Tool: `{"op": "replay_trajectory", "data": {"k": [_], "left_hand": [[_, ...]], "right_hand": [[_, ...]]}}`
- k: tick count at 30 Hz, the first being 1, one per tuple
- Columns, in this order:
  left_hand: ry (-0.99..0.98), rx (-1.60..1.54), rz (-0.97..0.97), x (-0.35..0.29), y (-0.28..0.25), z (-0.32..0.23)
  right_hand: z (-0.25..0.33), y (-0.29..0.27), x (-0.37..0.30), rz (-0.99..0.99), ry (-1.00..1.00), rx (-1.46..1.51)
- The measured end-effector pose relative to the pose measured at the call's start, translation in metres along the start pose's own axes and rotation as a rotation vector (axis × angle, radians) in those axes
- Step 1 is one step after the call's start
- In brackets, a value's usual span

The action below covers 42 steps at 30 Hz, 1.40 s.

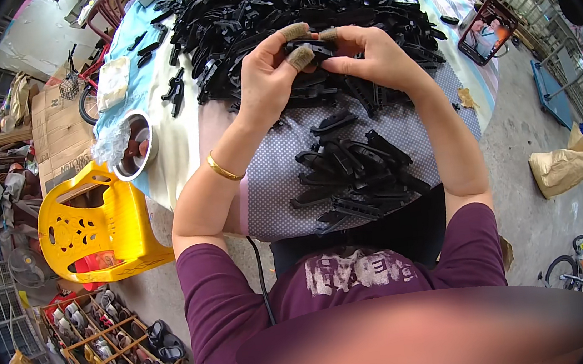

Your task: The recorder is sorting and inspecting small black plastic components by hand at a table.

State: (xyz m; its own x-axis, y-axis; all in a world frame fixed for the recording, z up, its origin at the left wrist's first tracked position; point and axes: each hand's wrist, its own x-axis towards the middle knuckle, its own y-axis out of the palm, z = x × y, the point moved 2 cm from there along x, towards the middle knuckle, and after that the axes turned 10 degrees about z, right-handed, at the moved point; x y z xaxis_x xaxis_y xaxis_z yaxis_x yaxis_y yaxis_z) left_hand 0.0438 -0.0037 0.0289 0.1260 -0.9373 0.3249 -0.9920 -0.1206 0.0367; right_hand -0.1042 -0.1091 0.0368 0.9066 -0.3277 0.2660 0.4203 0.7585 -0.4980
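Over the near edge of a large heap of black plastic clips (231,27), my two hands meet around one small black plastic clip (317,47). My left hand (264,77) pinches it from the left, with tan tape wrapped on the thumb and a fingertip. From the right, my right hand (382,60) closes on it with thumb and index finger, the index tip also taped. My fingers hide much of the piece. Nearer my body, a smaller group of black clips (354,167) lies on a dotted grey cloth (268,163).
A white bowl (152,158) with a clear plastic bag stands at the table's left edge, by a yellow plastic chair (142,224). At the right edge sits a lit phone (488,31). A shoe rack (97,341), paper sack (562,171) and blue trolley (554,98) stand on the floor.
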Motion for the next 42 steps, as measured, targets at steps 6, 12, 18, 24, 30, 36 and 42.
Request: {"op": "replay_trajectory", "data": {"k": [6,12,18,24,30,36,42], "left_hand": [[0.089,0.136,0.058,-0.003,0.003,-0.011],[0.115,-0.105,0.056,0.003,0.005,-0.012],[0.041,-0.119,0.102,-0.006,0.013,-0.008],[-0.075,0.327,0.809,-0.017,0.064,0.004],[0.358,1.019,0.495,-0.007,0.061,0.018],[0.366,1.307,0.613,-0.008,0.06,0.034],[-0.147,0.223,0.106,0.0,0.035,0.021]], "right_hand": [[0.017,-0.001,-0.005,-0.064,-0.06,-0.155],[0.019,0.0,-0.007,-0.148,-0.012,-0.24],[0.007,-0.032,-0.006,-0.038,-0.19,0.039],[-0.035,-0.106,-0.041,-0.457,0.125,-0.638],[-0.06,-0.09,-0.021,-0.38,0.11,-0.988],[-0.048,-0.089,-0.021,-0.411,0.194,-0.852],[-0.013,-0.064,-0.014,-0.29,-0.079,0.259]]}}
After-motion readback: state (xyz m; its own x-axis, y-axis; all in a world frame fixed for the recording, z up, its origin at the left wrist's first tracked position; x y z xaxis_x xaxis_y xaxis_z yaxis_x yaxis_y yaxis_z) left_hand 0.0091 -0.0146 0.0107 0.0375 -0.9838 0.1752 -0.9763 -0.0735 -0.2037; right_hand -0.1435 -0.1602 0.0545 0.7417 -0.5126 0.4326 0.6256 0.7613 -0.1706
